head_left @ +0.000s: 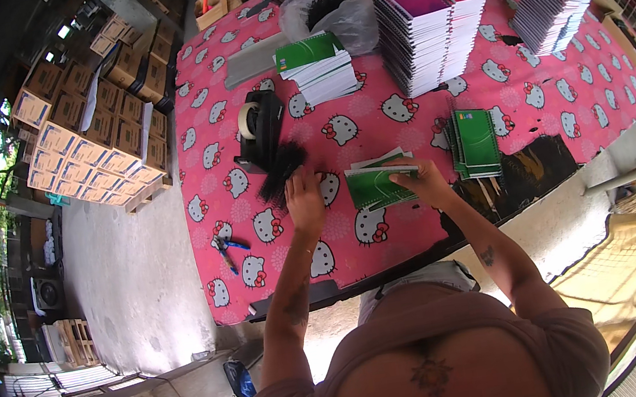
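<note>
My right hand (418, 179) grips a small stack of green-covered notebooks (373, 187), thumb on top. Their white pages fan out unevenly, and I see no coil on them. My left hand (305, 199) lies palm down, its fingers at the edge of a pile of thin black strands (283, 174), which look like binding coils. The thumb stands a little apart, and nothing shows in that hand. Beyond the pile is a black tape dispenser (261, 128) with a roll of tape. Right of my right hand sits a stack of green spiral notebooks (477, 144).
Blue-handled pliers (228, 250) lie at the left on the pink patterned tablecloth (280, 275). Farther back are loose green pads (319, 73), a plastic bag of black strands (335, 17), tall spiral notebook stacks (425, 32) and another stack (550, 8). Cartons (91, 155) stand left of the table.
</note>
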### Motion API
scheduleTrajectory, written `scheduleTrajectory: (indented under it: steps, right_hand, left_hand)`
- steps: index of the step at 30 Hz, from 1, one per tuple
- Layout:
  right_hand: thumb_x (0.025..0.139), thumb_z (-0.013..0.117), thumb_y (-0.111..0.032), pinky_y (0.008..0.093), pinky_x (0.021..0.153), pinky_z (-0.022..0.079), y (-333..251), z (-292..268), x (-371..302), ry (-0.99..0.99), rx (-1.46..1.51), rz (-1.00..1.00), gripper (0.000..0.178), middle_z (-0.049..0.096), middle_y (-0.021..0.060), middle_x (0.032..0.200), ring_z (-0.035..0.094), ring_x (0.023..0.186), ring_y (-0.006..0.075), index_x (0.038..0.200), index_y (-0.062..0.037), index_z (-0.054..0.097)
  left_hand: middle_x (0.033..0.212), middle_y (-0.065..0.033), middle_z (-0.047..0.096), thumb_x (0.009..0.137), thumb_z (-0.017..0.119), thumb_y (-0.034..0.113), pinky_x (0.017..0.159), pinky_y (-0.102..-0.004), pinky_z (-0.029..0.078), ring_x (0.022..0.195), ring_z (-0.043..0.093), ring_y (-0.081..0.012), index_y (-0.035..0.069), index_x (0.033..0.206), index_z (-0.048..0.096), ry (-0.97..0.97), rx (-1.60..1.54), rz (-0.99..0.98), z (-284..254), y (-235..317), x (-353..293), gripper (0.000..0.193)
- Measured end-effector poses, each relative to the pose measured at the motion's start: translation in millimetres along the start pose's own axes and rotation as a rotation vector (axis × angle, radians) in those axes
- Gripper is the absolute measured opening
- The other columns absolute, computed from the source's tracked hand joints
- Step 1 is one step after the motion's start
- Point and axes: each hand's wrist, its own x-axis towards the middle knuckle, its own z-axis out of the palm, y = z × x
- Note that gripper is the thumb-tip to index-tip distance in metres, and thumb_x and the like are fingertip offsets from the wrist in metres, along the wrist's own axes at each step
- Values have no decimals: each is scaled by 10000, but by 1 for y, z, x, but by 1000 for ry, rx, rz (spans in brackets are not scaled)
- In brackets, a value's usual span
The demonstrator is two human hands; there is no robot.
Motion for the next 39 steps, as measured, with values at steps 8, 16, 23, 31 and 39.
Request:
scheduleTrajectory:
  steps: [8,16,23,31,39]
  right_hand:
    - [925,654,-65,259,796,492,7,-2,2,2,19,-93,243,714,38,1022,609,898,79,1163,-28,684]
    - [929,663,-84,249,787,468,11,0,2,13,1,-30,240,703,14,979,578,889,66,1163,-29,677]
    - [937,651,-66,238,797,462,12,1,2,-6,56,-69,216,683,-2,1035,568,905,56,1146,-22,682]
    - [931,657,-59,236,786,459,6,-1,0,-7,44,-42,217,688,-7,1028,563,902,48,1145,-34,686]
    - [926,667,-61,253,824,460,5,-2,1,-4,48,-35,217,694,18,1033,577,932,67,1140,-28,686]
  left_hand:
    - [900,-148,622,926,641,54,573,-363,480,653,584,-266,43,1187,641,-79,-584,-166,-60,45,20,262]
    - [823,-88,645,911,677,84,515,-287,444,609,569,-145,34,1087,700,-152,-708,-296,-77,57,19,184]
    - [690,-67,620,937,661,162,492,-292,427,535,541,-155,13,931,713,-250,-618,-298,-72,51,30,158]
    - [647,-56,602,941,651,161,572,-288,459,582,559,-117,-2,962,686,-370,-798,-404,-63,45,49,169]
    - [955,-70,573,909,684,143,712,-333,482,798,593,-201,69,1066,642,-596,-839,-144,-63,32,66,178]
